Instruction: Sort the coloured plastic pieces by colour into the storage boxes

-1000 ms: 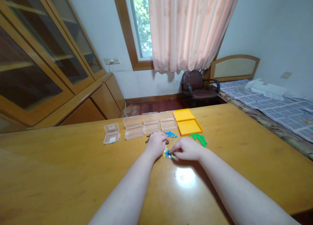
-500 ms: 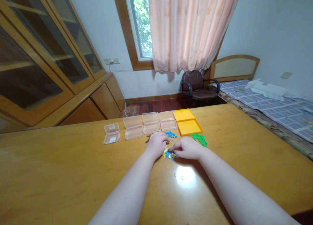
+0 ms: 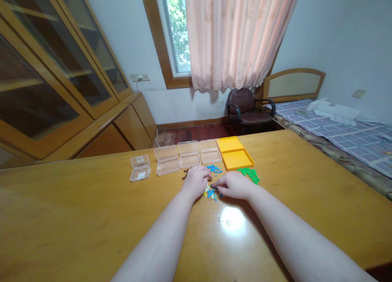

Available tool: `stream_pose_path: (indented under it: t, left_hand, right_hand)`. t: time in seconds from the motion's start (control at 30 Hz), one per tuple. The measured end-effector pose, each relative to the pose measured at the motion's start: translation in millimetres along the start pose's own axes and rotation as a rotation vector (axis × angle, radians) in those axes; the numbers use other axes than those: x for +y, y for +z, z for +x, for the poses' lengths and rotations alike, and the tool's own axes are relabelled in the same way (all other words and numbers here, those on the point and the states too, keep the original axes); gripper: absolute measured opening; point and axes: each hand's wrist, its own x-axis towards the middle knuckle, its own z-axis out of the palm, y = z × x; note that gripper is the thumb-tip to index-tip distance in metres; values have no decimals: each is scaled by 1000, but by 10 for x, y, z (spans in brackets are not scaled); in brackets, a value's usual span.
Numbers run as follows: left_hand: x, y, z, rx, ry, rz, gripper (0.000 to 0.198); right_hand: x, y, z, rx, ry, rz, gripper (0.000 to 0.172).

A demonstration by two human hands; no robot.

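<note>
A mixed pile of small building bricks (image 3: pixel 212 193), blue, yellow and pale, lies on the table between my hands. My left hand (image 3: pixel 197 180) rests at the pile's left side with its fingers curled; whatever they may hold is hidden. From the right, my right hand (image 3: pixel 232 185) reaches to the pile's upper edge, thumb and forefinger pinched together. Something small and dark shows at those fingertips, too small to name. Beyond the hands is a group of blue bricks (image 3: pixel 214 169). Brown bricks (image 3: pixel 185 175) lie partly hidden behind my left hand, and green bricks (image 3: pixel 249 175) beyond my right.
Several clear plastic boxes with raised lids, among them a small box (image 3: pixel 140 174) and a larger box (image 3: pixel 168 166), stand in a row along the far side. An open yellow case (image 3: pixel 238 159) ends the row. Past the wooden table (image 3: pixel 92 216) are a chair (image 3: pixel 245 106) and a bed (image 3: pixel 346 123).
My right fingertips have shifted slightly at the pile, and the bricks under them lie a little differently. The left hand stays in place.
</note>
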Motion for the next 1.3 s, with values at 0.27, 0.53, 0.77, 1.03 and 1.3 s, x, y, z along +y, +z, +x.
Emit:
stream_pose_path:
  t: [0.27, 0.53, 0.77, 1.03, 1.3]
  left_hand:
    - [-13, -25, -15, -57, 36, 93, 26]
    - [83, -73, -8, -123, 33, 103, 26]
    - [72, -75, -6, -145, -34, 56, 27]
    - [70, -77, -2, -152, -36, 43, 28]
    - [-12, -29, -3, 72, -52, -17, 36]
  right_hand:
    - [75, -21, 3, 52, 7, 73, 34]
    - [29, -9, -5, -5, -19, 33, 29]
    - [-2, -27, -25, 28, -68, 50, 30]
    - [10, 2, -14, 6, -25, -11, 30]
    - [-60, -31, -34, 7, -112, 56, 29]
